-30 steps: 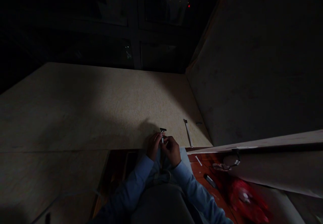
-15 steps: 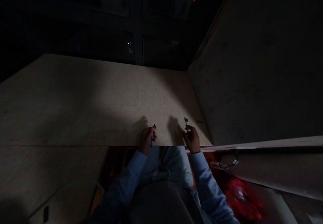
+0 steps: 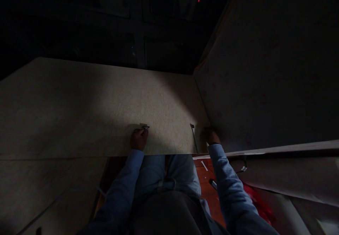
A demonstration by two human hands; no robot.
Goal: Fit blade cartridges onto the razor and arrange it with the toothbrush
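Observation:
My left hand (image 3: 139,139) is closed near the front edge of the pale tabletop (image 3: 161,100). It pinches a slim tool with a short metallic crosswise head (image 3: 145,127), razor-like in shape; its handle is mostly hidden by the fingers. To the right, a thin stick with a small dark head (image 3: 194,138) lies on the tabletop, its lower end by the front edge. Just right of that stick, my right hand (image 3: 212,136) is down at the table beside the wall panel. Its fingers are lost in shadow, and whether they hold anything is hidden.
A dark upright panel (image 3: 265,86) borders the table on the right. Dark window panes (image 3: 166,51) stand behind. Below the front edge are my legs, a reddish floor (image 3: 209,199), a red bag (image 3: 261,203) and a cable (image 3: 245,164). The room is very dim.
The thin stick with the dark head has left my right hand and lies on the table. My right hand has moved right, over a small dark bar seen there before. My left hand has shifted left.

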